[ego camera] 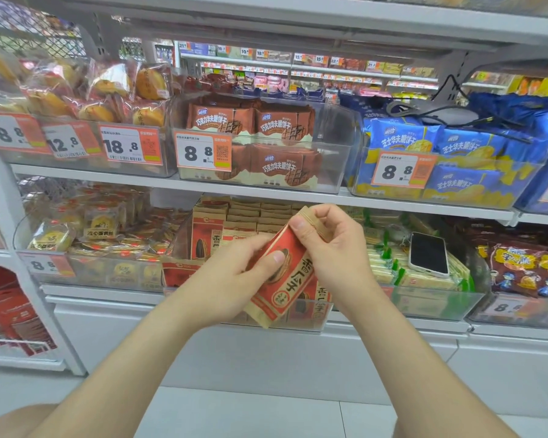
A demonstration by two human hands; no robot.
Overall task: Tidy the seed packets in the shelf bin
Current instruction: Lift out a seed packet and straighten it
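Jointly left hand (231,279), right hand (332,248) grip packet (290,281) edges.

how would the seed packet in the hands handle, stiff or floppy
The seed packet is probably fairly stiff: it looks flat though only pinched. Likely light, as the right hand pinches its top edge with fingertips. Its matte paper should grip well.
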